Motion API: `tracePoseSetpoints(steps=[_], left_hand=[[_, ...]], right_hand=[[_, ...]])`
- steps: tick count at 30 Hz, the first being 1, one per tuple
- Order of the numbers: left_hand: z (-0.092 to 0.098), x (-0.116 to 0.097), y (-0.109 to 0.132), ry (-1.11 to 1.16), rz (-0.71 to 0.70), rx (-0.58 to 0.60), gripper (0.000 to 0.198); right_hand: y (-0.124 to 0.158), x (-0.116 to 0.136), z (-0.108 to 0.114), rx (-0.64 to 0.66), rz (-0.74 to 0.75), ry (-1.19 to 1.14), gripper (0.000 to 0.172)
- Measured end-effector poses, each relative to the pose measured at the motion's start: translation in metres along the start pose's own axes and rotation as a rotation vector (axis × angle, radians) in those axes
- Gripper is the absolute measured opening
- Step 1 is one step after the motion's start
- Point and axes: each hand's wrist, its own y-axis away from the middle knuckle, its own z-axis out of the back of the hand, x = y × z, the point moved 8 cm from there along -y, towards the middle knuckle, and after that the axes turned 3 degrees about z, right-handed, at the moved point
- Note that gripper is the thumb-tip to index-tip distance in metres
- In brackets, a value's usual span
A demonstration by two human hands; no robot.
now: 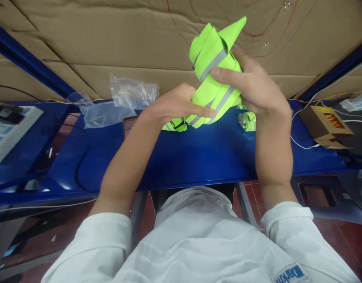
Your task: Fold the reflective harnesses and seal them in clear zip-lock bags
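Note:
A bundle of fluorescent yellow-green reflective strap (216, 74) with grey stripes is held up over the blue table, folded in several layers. My right hand (251, 80) grips its right side, thumb across the front and the other fingers hidden behind. At the lower left, my left hand (181, 103) is closed on the same bundle, one finger stretched along its lower edge. One pointed end sticks out at the top right. Beneath my left hand lies another piece of the yellow-green strap (175, 125). A bagged yellow-green strap (248, 121) rests on the table by my right wrist.
Clear plastic bags (133, 93) lie at the back left of the blue table (198, 157). An opened cardboard box (325, 125) and white cables stand at the right. Cardboard sheeting (110, 43) forms the back wall. A dark-edged flat object (129, 125) is partly behind my left forearm.

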Motion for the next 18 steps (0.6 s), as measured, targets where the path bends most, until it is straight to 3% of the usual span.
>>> tracePoseSetpoints(steps=[5,12,15,18], left_hand=[[0.001,-0.005,-0.001,-0.014,-0.089,0.050,0.046],[0.025,0.002,-0.012,0.028,-0.284,-0.117,0.051],[0.044,0.008,-0.018,0.135,-0.410,-0.243,0.052],[0.058,0.011,-0.020,0.205,-0.477,-0.452,0.051]], right_hand=[[-0.005,-0.004,-0.003,0.039,-0.064,-0.212,0.056],[-0.011,-0.014,0.001,0.043,-0.110,-0.194,0.069],[-0.014,-0.014,-0.003,0.024,-0.083,-0.193,0.066],[-0.015,-0.006,-0.003,-0.091,0.054,-0.207,0.056]])
